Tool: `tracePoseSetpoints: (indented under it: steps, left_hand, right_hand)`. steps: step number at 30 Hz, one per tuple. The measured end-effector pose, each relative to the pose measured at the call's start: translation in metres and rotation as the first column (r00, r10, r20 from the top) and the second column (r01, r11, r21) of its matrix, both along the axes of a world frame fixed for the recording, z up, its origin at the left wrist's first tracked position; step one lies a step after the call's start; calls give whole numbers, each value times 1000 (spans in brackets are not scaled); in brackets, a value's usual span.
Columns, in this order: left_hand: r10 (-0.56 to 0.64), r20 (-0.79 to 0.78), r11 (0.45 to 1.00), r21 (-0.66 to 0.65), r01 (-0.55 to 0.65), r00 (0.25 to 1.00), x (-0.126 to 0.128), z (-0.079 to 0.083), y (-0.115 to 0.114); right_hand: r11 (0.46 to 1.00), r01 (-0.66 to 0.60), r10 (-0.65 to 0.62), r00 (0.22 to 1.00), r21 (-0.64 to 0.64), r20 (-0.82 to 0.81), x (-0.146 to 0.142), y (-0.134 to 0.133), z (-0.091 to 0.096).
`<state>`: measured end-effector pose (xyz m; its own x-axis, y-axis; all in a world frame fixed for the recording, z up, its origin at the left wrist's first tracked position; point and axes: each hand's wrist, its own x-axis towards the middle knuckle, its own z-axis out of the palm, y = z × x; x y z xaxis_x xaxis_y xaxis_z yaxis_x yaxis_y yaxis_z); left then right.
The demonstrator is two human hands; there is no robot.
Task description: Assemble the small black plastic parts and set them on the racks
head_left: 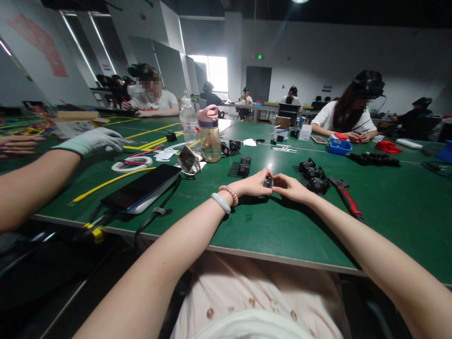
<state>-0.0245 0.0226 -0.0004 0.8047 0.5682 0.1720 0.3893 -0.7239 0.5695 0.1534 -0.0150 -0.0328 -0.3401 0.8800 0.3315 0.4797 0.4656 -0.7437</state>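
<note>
Between the fingertips of both hands is a small black part (268, 182), held just above the green table; its exact kind is too small to tell. My left hand (256, 183), with a bracelet and a bangle at the wrist, grips it from the left. From the right, the closed fingers of my right hand (290, 188) pinch its edge. A black clip-like assembly (241, 167) lies beyond my left hand. Several similar black assemblies (312, 175) sit beyond my right hand, beside an adjustable wrench (346, 198) with a red and black handle.
A phone on a power bank (143, 188), a yellow cable (109, 184) and a drinking bottle (210, 136) stand left. A co-worker's gloved hand (93, 141) reaches in there. Across the table (268, 235) are a blue bin (339, 145) and another person (348, 106).
</note>
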Motion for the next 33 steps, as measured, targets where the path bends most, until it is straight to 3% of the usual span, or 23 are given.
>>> tracePoseSetpoints:
  steps: [22, 33]
  left_hand:
    - [37, -21, 999, -37, -38, 999, 0, 1, -2]
    - [-6, 9, 1000, -6, 6, 1000, 0, 0, 0]
  right_hand:
    - [1000, 30, -29, 1000, 6, -10, -2, 1, 0]
    - [998, -37, 34, 998, -60, -48, 0, 1, -1]
